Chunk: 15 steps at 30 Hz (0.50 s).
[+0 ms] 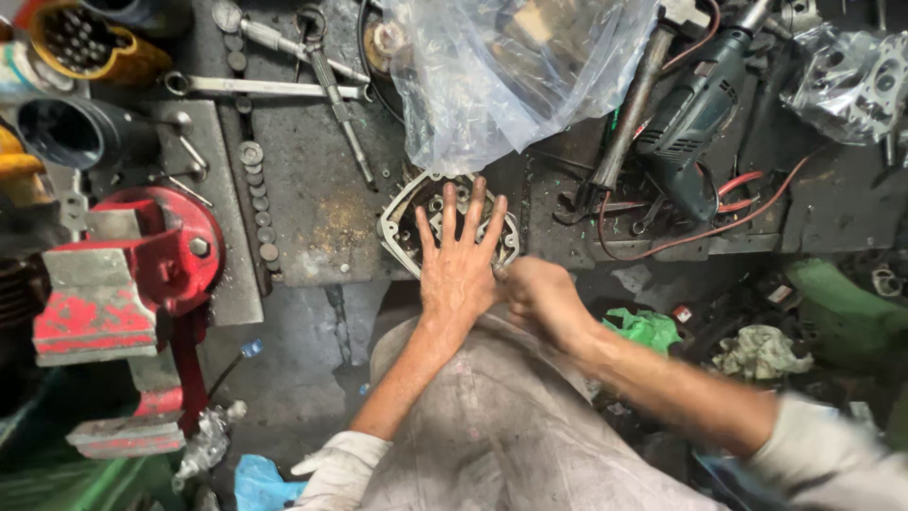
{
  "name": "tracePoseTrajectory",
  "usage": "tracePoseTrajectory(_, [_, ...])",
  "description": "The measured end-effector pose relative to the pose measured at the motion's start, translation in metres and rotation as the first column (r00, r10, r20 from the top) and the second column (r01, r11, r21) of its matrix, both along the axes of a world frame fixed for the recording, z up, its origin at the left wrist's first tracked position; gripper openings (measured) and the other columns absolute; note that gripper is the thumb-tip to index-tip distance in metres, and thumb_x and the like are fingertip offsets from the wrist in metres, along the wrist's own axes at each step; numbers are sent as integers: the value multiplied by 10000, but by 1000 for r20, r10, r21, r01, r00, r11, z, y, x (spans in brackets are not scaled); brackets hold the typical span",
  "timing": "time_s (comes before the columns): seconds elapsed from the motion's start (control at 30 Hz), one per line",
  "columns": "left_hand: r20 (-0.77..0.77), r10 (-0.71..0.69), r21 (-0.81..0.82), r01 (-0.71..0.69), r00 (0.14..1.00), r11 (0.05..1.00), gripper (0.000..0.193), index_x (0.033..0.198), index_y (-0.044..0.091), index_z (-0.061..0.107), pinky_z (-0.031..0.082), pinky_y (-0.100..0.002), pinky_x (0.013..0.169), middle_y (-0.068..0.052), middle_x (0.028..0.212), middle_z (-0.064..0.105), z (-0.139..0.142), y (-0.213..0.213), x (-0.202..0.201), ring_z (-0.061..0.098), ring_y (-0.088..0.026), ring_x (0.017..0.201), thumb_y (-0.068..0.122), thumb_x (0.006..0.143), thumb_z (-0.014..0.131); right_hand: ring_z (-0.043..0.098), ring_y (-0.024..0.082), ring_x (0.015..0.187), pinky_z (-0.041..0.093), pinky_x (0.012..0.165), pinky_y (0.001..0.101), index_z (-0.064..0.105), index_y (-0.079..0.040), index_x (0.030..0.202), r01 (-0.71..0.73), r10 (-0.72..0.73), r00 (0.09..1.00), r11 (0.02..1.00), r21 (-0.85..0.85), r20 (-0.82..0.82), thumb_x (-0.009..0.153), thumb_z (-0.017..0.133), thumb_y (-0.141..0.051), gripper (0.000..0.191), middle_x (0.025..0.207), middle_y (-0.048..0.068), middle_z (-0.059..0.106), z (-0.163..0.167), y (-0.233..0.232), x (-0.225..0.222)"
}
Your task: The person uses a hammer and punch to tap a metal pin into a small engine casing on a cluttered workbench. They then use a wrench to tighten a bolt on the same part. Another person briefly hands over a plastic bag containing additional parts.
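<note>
At the far left a red bench vise with worn paint (128, 274) is bolted to the edge of the grimy dark metal workbench (322, 218). Beside it a column of small round steel washers (257, 203) runs down the bench, and above them lie a long flat steel spanner (270, 88) and a slim metal-shafted tool (340, 118).

In the middle the left hand (459, 265) lies flat with fingers spread wide, pressing down on a pale grey cast-metal engine cover with round holes (407, 222) at the bench's near edge, below a crumpled clear plastic bag (506, 71). Just beside it the right hand (539, 298) is curled into a narrow fist against the cover's right side; whether it grips something small I cannot tell, since motion blur and its own fingers hide it.

Further right lie a dark green electric drill with a red cord (695, 123) and a rusty-handled hammer (629, 109).

The cover sits near the bench's edge, so uneven pressure from the flat palm could tip or slide it off. Anything driven by the right hand could also slip into the spread fingers.
</note>
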State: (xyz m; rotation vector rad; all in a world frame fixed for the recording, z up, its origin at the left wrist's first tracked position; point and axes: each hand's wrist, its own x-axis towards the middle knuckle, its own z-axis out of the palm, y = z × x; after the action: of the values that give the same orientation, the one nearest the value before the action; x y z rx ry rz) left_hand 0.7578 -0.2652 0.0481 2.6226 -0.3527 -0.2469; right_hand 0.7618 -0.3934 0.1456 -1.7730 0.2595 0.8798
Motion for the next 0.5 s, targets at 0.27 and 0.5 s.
tracePoseTrajectory(0.27, [-40,-10,31,11,999,999,945,1613,176,334,94,-698,1221,-127,1704,161,7,3,5,116,-440,1564,410,781,715,593,395,1126,448,974,485,619,-121,1203,163,-114,900,983,-83,422,802,704,-296,446,1190,180,652,31,-14,-27])
tracePoseTrajectory(0.5, [-15,20,-42,-21,1000,999,985,1614,168,335,104,-705,1227,-116,1708,171,6,0,2,128,-429,1570,500,781,742,579,402,1152,437,988,488,602,-118,1222,-641,841,513,510,-574,174,804,707,-296,466,1218,184,641,20,-6,6])
